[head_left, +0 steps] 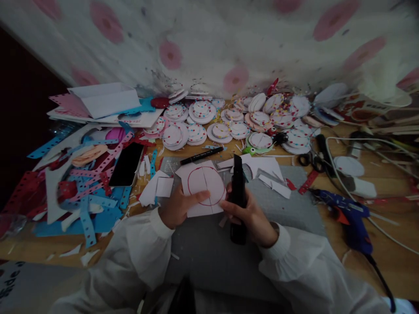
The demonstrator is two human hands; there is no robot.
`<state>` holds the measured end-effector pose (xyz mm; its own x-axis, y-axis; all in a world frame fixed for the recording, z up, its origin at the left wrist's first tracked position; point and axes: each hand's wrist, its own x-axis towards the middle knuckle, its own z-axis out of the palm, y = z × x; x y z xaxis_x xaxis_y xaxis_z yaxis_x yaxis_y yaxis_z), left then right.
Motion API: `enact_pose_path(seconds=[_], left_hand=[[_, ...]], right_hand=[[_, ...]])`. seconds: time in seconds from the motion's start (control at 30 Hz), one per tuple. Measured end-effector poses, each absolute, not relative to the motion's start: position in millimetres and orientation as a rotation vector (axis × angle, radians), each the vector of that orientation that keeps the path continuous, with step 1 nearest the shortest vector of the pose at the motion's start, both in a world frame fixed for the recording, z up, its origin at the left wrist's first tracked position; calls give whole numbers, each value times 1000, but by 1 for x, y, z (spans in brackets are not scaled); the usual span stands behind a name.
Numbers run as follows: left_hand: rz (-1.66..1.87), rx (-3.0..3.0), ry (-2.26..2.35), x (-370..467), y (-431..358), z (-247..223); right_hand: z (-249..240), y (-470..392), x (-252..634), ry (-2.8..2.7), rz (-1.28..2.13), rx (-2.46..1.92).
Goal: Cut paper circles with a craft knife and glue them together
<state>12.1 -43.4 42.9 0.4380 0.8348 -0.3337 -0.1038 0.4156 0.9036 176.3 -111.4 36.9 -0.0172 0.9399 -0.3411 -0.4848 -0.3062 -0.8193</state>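
Note:
My left hand (178,206) grips a piece of white card (196,185) by its lower left, thumb pressed flat on its face. A red circle is drawn on the card, with a straight line running down through it. My right hand (250,216) is closed around a thick black utility knife (238,198), held upright with its narrow, slanted end up. The thumb of that hand reaches the card's right edge. Beneath both hands lies a grey mat (201,257). A black marker (201,155) rests just beyond the card, and cut white scraps (265,168) lie beyond the knife.
Decorated round paper pieces (196,133) are piled along the back. To the left are a phone (127,164), red and blue strips (87,218) and a folded white box (104,99). Scissors (317,163), a blue glue gun (352,218) and a white cable (393,146) lie right.

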Motion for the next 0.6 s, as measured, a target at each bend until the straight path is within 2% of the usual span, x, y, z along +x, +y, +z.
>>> enact_pose_path(seconds=[0.47, 0.6], left_hand=[[659, 893, 879, 10, -44, 44], [515, 864, 765, 9, -45, 48]], right_hand=[[38, -112, 176, -558, 1704, -1004], [37, -113, 174, -542, 1736, -948]])
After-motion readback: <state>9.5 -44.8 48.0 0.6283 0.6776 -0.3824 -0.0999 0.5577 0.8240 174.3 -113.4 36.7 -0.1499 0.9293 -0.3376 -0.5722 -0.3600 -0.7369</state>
